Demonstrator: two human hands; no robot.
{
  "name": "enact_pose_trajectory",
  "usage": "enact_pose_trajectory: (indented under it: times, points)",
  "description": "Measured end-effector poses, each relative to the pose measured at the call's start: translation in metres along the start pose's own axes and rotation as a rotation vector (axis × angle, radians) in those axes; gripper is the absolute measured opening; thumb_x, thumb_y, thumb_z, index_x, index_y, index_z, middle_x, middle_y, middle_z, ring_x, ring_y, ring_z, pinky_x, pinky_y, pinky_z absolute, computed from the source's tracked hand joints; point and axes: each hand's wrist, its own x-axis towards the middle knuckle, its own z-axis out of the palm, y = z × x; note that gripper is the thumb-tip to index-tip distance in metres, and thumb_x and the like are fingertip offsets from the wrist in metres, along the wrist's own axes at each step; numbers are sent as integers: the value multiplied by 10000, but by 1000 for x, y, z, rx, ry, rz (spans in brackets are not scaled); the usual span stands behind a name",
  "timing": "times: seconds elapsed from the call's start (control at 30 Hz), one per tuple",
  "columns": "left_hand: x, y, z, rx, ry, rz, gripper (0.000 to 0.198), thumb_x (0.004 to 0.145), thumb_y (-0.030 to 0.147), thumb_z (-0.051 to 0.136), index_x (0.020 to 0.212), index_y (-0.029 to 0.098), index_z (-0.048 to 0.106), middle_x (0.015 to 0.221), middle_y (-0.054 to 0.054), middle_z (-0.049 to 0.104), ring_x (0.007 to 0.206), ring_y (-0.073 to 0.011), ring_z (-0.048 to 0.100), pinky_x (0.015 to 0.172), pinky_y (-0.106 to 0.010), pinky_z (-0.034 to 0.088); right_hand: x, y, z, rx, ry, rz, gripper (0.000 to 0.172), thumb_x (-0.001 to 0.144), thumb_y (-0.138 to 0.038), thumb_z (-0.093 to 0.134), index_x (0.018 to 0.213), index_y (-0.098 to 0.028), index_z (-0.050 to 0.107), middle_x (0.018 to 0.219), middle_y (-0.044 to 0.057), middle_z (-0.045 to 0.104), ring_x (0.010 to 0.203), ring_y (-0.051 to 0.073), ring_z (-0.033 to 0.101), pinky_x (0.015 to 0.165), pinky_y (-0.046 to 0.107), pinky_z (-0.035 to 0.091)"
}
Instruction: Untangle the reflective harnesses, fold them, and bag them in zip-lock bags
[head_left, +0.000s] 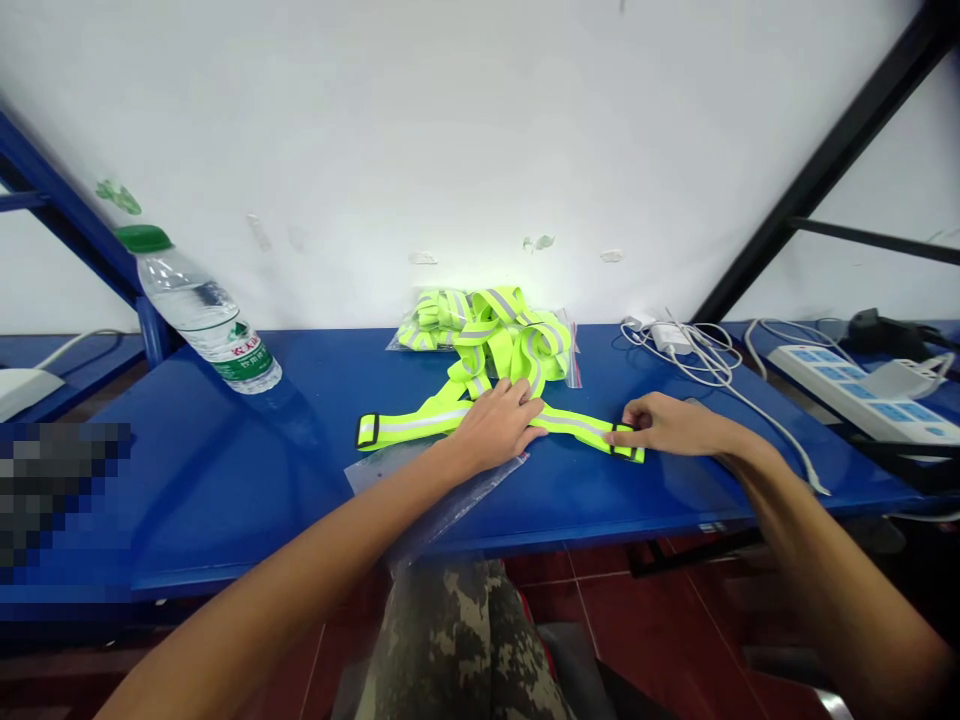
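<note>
Right now, the person's left hand [495,425] is lying palm down across a neon-yellow reflective strap [420,418], with its fingers open and resting on the band, not visibly gripping it. The right hand [667,425] is forming a narrow pinch at the strap's right end, with the thumb and fingertips [624,420] closing on the band just beside a black-edged loop [626,447]. The strap is stretching sideways along a blue table [225,480], passing directly beneath the left hand and running out to a black-trimmed end [367,431] well beyond it. Its middle is meeting a tangled heap of matching straps [510,340], which is sitting just ahead of the left hand, toward the white wall [450,130].

A clear plastic bag [431,485] is lying under the left wrist and hanging over the table's front edge, while a red-edged zip bag [572,355] is showing just right of the heap. Farther left, a green-capped water bottle [202,315] is standing near the wall. On the right, a white charger [669,338] is trailing tangled cables near a power strip [862,400]. Below the table edge, the person's camouflage trousers [457,640] are showing above a red tiled floor [622,620].
</note>
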Motion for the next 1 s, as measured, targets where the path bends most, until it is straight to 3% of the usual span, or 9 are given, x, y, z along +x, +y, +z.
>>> enact_pose_trajectory:
  times: [0.1,0.2,0.27,0.4,0.5,0.63,0.77,0.87,1.0]
  points:
    - [0,0,2,-78,-11,-18,346,977,464,446,979,159,608,1008,-98,618,912,-235,549,779,-355,419,2,-8,-1,279,87,-12,482,644,-654,727,728,-201,584,621,24,636,543,166,563,493,293,414]
    - [-3,0,0,-240,27,-45,378,979,492,429,898,166,601,897,-73,630,864,-220,560,779,-351,422,3,-31,5,521,461,-77,595,627,-568,785,1030,-214,527,715,31,665,612,201,625,543,317,492]
    - [-4,-1,-4,-426,63,-92,425,1006,483,346,847,174,590,843,-60,630,838,-202,571,796,-348,436,5,-55,17,547,710,-170,646,686,-503,770,1172,-212,458,830,62,682,710,220,658,627,339,534]
    - [-5,-5,-14,-1055,189,-338,474,1011,535,243,895,182,537,821,-40,631,773,-151,617,750,-310,506,16,-99,55,336,917,-353,384,852,-328,612,1178,-197,456,980,117,658,797,231,648,721,375,540]
    - [-5,-13,-24,-1348,213,-525,401,923,579,494,883,180,488,750,-3,601,636,-113,620,603,-253,514,27,-111,77,78,884,-562,329,849,-137,507,1174,-190,497,1039,133,644,946,271,626,828,418,518]
    - [-12,-26,-38,-1355,93,-628,303,819,396,714,832,155,532,647,7,596,526,-93,591,513,-221,484,34,-107,81,-71,757,-732,448,795,-29,469,1212,-183,527,1074,128,648,1019,283,593,887,442,497]
    - [-21,-38,-46,-1190,-14,-656,180,781,244,698,853,143,567,537,16,580,459,-97,548,449,-208,425,32,-103,76,-146,709,-831,321,845,-76,512,1142,-162,599,1142,127,651,1088,282,564,942,453,462]
    - [-27,-48,-45,-980,-20,-711,157,745,214,644,867,151,568,478,43,541,380,-90,464,391,-207,343,34,-103,75,-212,689,-840,196,917,-146,500,1029,-152,660,1091,123,673,1035,268,568,898,428,468]
    - [-31,-56,-41,-691,8,-685,225,692,267,658,884,162,607,686,3,658,460,-98,524,470,-230,395,40,-103,76,-290,597,-843,247,953,-158,453,997,-156,696,1061,118,696,981,250,587,865,410,473]
